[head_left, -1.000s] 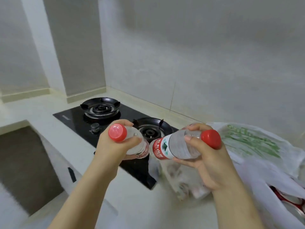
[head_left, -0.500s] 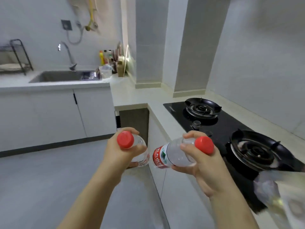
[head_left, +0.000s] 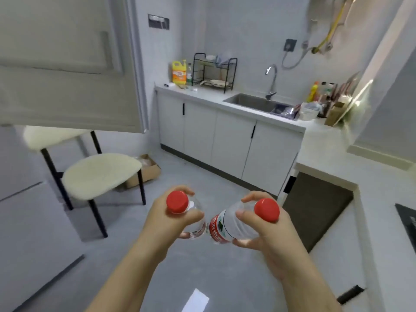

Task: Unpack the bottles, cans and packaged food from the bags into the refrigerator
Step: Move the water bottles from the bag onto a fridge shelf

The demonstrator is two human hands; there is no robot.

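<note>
- Both bottles ride along as the view swings left: the stove (head_left: 408, 221) slides to the right edge and a chair (head_left: 101, 174) comes into sight.
- The left hand (head_left: 166, 224) has its fingers clamped round the first bottle (head_left: 194, 230) just below its red cap, above the floor.
- The right hand (head_left: 270, 242) has its fingers clamped round the second bottle (head_left: 227, 226), which is tilted, its base almost touching the first.
- A sink (head_left: 254, 102) sits in the bench (head_left: 202, 93) ahead.
- The grey panel (head_left: 29, 221) at left is possibly the refrigerator.

Two hands (head_left: 166, 224) (head_left: 267, 235) — two bottles (head_left: 193, 224) (head_left: 231, 224), kitchen
</note>
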